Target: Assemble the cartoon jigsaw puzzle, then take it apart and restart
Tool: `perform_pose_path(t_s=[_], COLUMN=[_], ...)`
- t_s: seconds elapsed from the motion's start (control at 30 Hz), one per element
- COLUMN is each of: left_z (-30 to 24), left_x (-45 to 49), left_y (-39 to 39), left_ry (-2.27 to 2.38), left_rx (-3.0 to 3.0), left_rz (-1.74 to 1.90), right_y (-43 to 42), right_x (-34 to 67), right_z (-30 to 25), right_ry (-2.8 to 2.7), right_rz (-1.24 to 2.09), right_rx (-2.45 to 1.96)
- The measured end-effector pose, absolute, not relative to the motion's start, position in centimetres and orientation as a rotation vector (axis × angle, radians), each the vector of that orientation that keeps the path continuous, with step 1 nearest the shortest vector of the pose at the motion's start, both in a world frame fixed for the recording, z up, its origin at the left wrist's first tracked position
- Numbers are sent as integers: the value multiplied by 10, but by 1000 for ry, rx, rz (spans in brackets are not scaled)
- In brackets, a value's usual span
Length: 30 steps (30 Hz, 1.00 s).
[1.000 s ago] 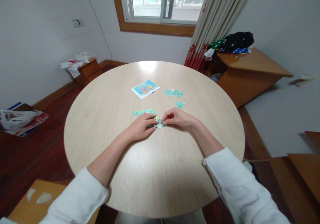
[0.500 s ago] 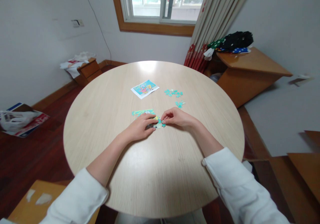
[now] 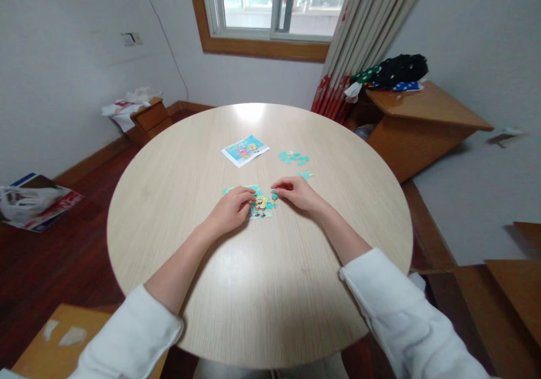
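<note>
A partly assembled jigsaw puzzle (image 3: 262, 203) with a yellow cartoon figure lies on the round table (image 3: 253, 289). My left hand (image 3: 231, 211) rests over its left part, fingers loosely bent and a little apart, holding nothing and covering some of the picture. At the puzzle's right edge, my right hand (image 3: 298, 192) has thumb and forefinger closed on a small teal puzzle piece (image 3: 274, 194). Just beyond that hand lie a few loose teal pieces (image 3: 305, 174), partly hidden by it.
Farther back is a pile of loose puzzle pieces (image 3: 293, 157). Left of it lies a printed reference picture (image 3: 245, 150). A wooden cabinet (image 3: 426, 114) with cloths on top stands at the right, near a curtain (image 3: 359, 35). A wooden stool (image 3: 59, 339) is at lower left.
My left hand has drawn back to the left and curled its fingers, uncovering the yellow figure. My right hand has shifted slightly away from me along the puzzle's right edge.
</note>
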State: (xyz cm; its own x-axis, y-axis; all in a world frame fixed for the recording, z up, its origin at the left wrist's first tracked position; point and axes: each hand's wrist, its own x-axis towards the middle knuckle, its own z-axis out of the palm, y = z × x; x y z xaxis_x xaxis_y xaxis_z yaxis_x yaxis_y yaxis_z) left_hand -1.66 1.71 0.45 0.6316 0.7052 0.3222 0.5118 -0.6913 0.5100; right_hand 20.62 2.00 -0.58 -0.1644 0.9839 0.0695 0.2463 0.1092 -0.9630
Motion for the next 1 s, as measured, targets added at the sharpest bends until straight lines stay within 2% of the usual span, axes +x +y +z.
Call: perform_pose_path(t_s=[1.0], left_z=[3], left_x=[-13], left_y=[15], left_ry=[988], left_rx=[2455], left_rz=[701], right_y=[21], right_x=[205], right_z=[-9], right_ry=[-1541], right_rz=[1132], right_rx=[-1265])
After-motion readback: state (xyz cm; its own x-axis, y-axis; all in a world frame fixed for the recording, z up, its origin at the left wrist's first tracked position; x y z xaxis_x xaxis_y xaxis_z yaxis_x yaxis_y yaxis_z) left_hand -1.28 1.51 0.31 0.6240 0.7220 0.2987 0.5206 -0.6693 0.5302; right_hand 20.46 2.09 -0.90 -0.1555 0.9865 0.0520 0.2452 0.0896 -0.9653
